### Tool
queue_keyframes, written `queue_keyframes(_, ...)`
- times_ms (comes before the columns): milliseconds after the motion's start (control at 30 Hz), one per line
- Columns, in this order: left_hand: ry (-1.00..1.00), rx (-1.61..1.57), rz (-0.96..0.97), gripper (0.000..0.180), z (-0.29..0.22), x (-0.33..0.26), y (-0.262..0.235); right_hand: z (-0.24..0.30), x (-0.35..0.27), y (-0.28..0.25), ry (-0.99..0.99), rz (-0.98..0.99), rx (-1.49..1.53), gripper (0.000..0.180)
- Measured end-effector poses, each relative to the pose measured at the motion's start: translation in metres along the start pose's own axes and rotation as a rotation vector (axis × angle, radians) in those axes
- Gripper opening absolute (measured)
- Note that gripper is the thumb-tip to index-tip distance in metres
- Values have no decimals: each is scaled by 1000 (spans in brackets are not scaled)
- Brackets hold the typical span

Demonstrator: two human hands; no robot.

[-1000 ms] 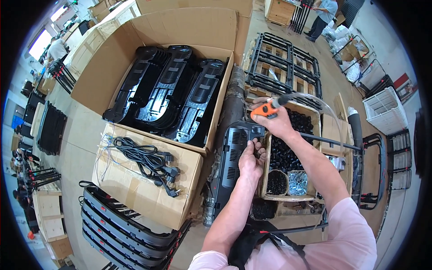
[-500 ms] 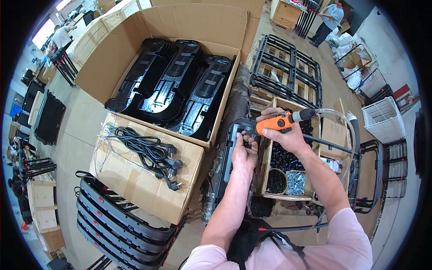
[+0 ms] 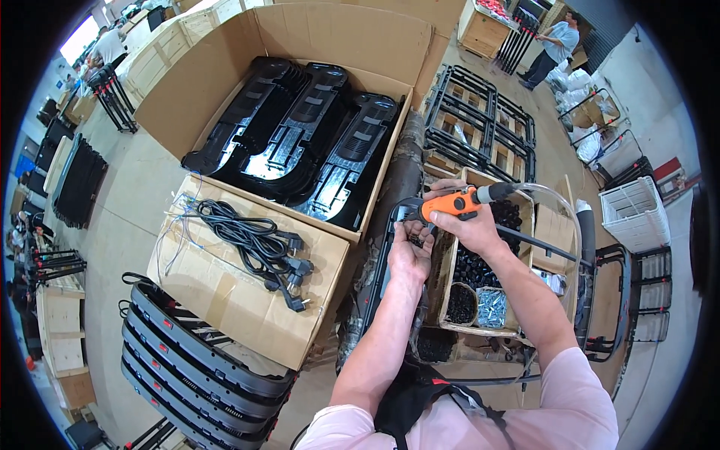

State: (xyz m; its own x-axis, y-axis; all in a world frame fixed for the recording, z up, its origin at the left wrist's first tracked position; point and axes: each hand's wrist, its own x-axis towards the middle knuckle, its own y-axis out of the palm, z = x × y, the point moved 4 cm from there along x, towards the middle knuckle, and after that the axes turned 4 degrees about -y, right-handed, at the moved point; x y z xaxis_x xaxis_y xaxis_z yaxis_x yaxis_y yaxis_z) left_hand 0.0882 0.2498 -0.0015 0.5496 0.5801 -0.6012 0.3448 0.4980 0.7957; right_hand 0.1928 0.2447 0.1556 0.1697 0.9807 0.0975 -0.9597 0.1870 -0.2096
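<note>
My right hand (image 3: 474, 226) is wrapped around an orange pneumatic screwdriver (image 3: 448, 205) with a grey connector and a clear hose at its back end. The tool's front points left, over the far end of a long black plastic panel (image 3: 384, 259). Close beside that front end, my left hand (image 3: 410, 255) is palm up over the panel with its fingers curled in. Small dark bits show among those fingers, too small to name. The tip of the screwdriver is hidden behind the hands.
A wooden parts tray (image 3: 469, 330) with black pieces and silver screws is at right. On the left, a big carton (image 3: 360, 34) holds glossy black covers; plugged cables (image 3: 247, 244) lie on a closed carton (image 3: 214, 300). Curved grey panels (image 3: 202, 375) are stacked nearer me. Black frames (image 3: 480, 120) lie beyond.
My left hand has turned slightly, so more of its palm and the dark bits show. The screwdriver has shifted a little to the left. The whole view has tilted slightly.
</note>
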Motion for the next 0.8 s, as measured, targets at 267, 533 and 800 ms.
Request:
queue_keyframes(267, -109, 43, -13, 33, 21, -31, -27, -23, 27, 26, -14, 6, -122, 52)
queue_keyframes(533, -250, 110, -1, 31, 27, -49, -50, -26, 40, 45, 32, 76, -265, 48)
queue_keyframes(800, -295, 202, 5, 34, 27, -57, -50, -28, 44, 47, -10, 121, -305, 44)
